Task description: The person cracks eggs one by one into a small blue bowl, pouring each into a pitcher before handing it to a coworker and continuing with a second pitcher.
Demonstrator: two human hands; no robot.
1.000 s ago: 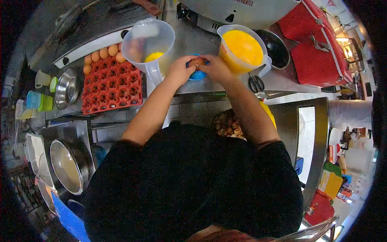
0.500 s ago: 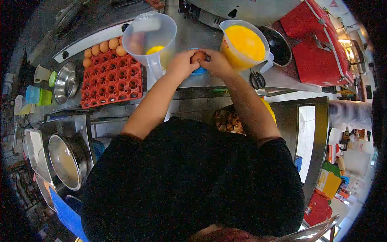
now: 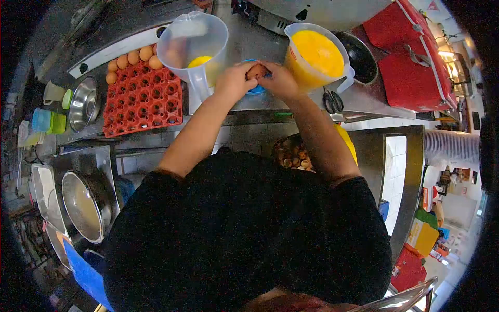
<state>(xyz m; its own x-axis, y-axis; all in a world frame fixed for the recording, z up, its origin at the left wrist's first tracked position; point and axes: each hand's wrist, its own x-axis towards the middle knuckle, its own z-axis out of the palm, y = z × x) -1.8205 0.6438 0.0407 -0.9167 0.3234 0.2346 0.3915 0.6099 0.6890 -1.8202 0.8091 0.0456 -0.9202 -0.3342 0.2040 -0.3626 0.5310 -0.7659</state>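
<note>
A brown egg is gripped between my left hand and my right hand, fingers of both closed round it. Directly under it is a small blue bowl, mostly covered by the hands. To the left stands a clear plastic jug with a little yellow yolk in it. Right of my hands, another jug is nearly full of yellow egg. Farther left, a red egg tray holds several brown eggs along its back edge; its other visible cups hold none.
Black-handled scissors lie by the full jug, near a dark pan and a red bag. A steel bowl stands left of the tray. Below the counter edge, a container holds broken eggshells.
Both hands stay over the blue bowl with the egg between them. Only a very slight shift of the whole view shows.
</note>
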